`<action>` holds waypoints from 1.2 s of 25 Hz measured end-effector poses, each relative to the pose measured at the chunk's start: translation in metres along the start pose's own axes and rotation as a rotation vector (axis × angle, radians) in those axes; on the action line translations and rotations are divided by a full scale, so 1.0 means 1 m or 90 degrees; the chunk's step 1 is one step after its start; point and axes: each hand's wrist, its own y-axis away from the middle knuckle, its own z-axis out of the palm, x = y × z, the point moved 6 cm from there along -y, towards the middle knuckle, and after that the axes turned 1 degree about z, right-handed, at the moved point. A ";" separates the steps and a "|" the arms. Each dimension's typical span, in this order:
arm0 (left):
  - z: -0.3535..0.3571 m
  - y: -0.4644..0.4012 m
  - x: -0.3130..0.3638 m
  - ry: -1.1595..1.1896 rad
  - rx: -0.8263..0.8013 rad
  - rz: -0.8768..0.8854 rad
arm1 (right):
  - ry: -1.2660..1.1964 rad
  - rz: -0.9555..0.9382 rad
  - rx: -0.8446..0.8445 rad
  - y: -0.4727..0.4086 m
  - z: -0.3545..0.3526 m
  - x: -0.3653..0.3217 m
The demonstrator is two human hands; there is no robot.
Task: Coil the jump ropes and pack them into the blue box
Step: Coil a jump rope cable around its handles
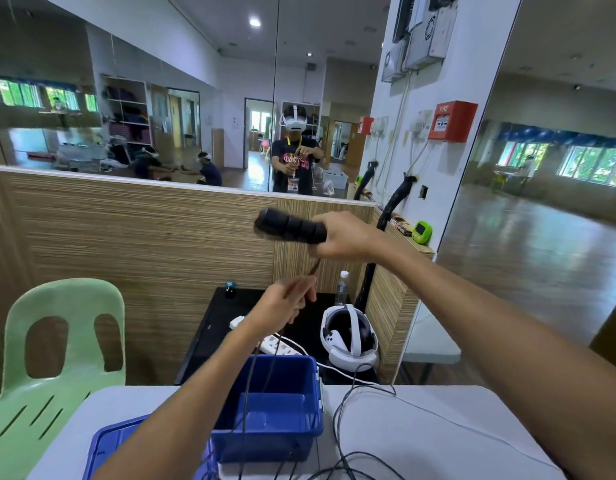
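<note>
While two hands [346, 237] [285, 303] hold one rope [291, 226].

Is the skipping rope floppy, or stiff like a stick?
Probably floppy: the cord sags and curls in loose loops on the table. Its black handle, gripped by the right hand, looks rigid and might roll if laid down.

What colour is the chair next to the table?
Pale green: the plastic chair shows clearly at the left of the head view.

There is one camera, worn on the person's head. It looks forward and down, close over the table [420, 427], with the mirror [161, 98] farther ahead.
</note>
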 end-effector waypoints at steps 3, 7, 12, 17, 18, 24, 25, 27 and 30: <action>-0.032 -0.008 0.003 -0.173 0.017 0.018 | 0.081 -0.048 -0.096 0.024 0.021 -0.012; -0.062 -0.027 0.037 -0.478 -0.072 0.017 | 0.204 -0.051 -0.064 0.047 0.048 0.000; -0.047 -0.030 0.090 -0.540 -0.081 -0.078 | 0.304 -0.002 0.079 0.043 0.075 0.022; 0.003 -0.009 0.101 -0.596 0.113 -0.076 | 0.221 0.091 0.135 0.030 0.082 0.040; 0.009 -0.001 0.098 -0.593 0.150 -0.067 | 0.202 0.095 0.142 0.030 0.080 0.042; 0.028 0.048 0.068 0.025 0.327 -0.072 | 0.195 0.102 0.132 0.039 0.061 0.042; 0.032 0.049 0.061 0.116 0.334 -0.100 | 0.206 0.101 0.129 0.039 0.062 0.042; 0.041 0.050 0.054 0.253 0.327 -0.135 | 0.208 0.096 0.126 0.037 0.067 0.044; 0.049 0.051 0.052 0.303 0.329 -0.128 | 0.197 0.096 0.132 0.032 0.074 0.050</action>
